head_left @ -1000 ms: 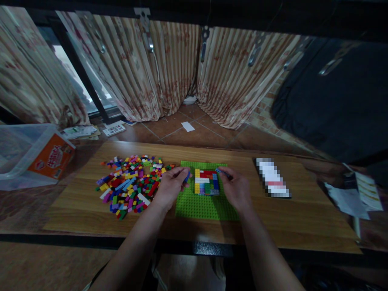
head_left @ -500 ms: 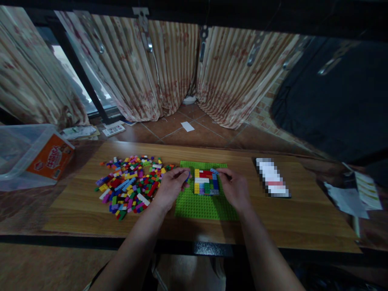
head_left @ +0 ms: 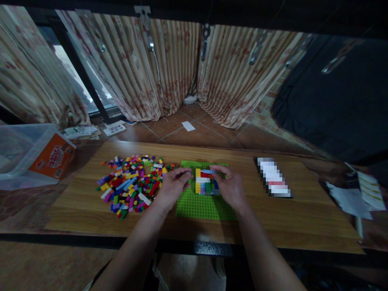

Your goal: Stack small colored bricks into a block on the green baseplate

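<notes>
Nearer right hand (head_left: 229,184) pinches long light-blue plastic brick (head_left: 207,171), pointing left, parallel to green studded baseplate's far edge (head_left: 200,163); left hand's (head_left: 173,186) grip unclear.

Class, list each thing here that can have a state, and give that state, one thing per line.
Left hand, fingers curled, grip unclear
Right hand, fingers over the build's right side, grip unclear
Build, on the baseplate, partly covered
Light blue brick, at the build's far edge; pressed down or not, unclear
Baseplate, flat on the table
Loose bricks, spread in a heap
Bin, open
Curtains, hanging in folds
</notes>
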{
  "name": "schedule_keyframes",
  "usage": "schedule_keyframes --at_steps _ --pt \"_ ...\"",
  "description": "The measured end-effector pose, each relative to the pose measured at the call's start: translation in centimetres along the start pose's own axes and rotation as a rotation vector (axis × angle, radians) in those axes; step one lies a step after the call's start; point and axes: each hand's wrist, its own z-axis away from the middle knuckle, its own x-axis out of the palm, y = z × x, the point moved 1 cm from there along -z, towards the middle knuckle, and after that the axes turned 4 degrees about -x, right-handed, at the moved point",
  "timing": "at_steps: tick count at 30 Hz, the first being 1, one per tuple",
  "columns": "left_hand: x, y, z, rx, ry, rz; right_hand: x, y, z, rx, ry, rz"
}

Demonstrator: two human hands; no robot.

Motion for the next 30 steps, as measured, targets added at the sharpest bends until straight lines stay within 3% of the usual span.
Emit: schedule_keyframes --at_steps 7,13,16,24,30 --pt "-0.1 -0.6 -0.4 0.052 -0.007 -0.121 0.5 0.3 -0.2 -0.046 -0.058 0.007" --pt "0.1 -0.8 -0.2 0.387 0.005 -0.667 0.8 0.6 -0.3 -0.061 -0.068 -0.01" --pt "0.5 -0.8 0.2 0.487 -0.017 -0.879 0.7 0.5 -0.3 -0.075 -0.066 -0.005" --pt "1.2 -1.2 0.4 0.547 -0.063 -1.347 0.5 0.0 0.0 -0.127 -0.053 0.042" --pt "1.4 -0.7 0.6 0.565 -0.047 -1.502 0.7 0.4 -0.1 -0.12 -0.052 0.031"
